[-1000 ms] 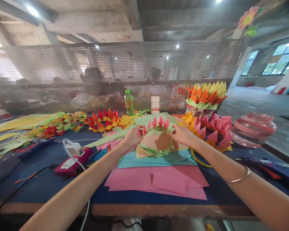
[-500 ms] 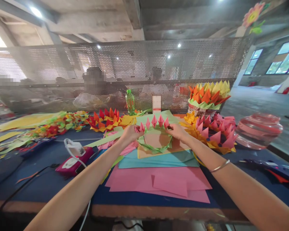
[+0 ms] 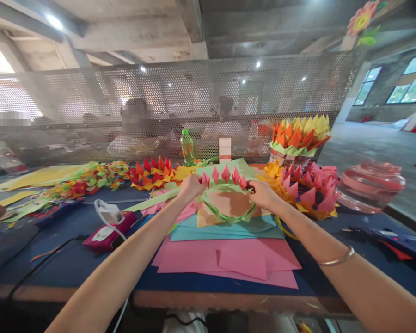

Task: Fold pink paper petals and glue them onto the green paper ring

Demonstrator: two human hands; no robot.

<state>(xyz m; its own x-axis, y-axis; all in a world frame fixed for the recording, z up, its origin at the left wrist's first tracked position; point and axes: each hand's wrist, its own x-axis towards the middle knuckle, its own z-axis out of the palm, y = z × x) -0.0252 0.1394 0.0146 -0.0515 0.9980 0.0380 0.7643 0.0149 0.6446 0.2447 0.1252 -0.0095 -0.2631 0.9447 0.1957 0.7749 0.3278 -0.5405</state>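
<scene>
A folded-paper ring [image 3: 229,217] with a green leafy band and pink pointed petals [image 3: 226,174] along its far side is at the middle of the table. My left hand [image 3: 193,186] grips its left edge with curled fingers. On the opposite side, my right hand [image 3: 263,194] pinches the right edge near the last pink petal. Tan, blue and pink paper sheets [image 3: 242,256] lie beneath and in front of the ring. Both hands partly hide the ring's sides, and my fingertips are hard to see.
Left lie a purple power strip [image 3: 104,236] with a white plug, and paper scraps [image 3: 97,178]. Red-orange petals [image 3: 156,171] and a green bottle [image 3: 186,148] stand behind. Right are pink petal rings [image 3: 307,196], a clear jar [image 3: 370,187] and a dark blue tool [image 3: 384,238]. A perforated screen [image 3: 201,92] spans the back.
Both hands have shifted slightly right with the paper ring between them, and my right forearm has swung a little outward. The view has moved slightly too.
</scene>
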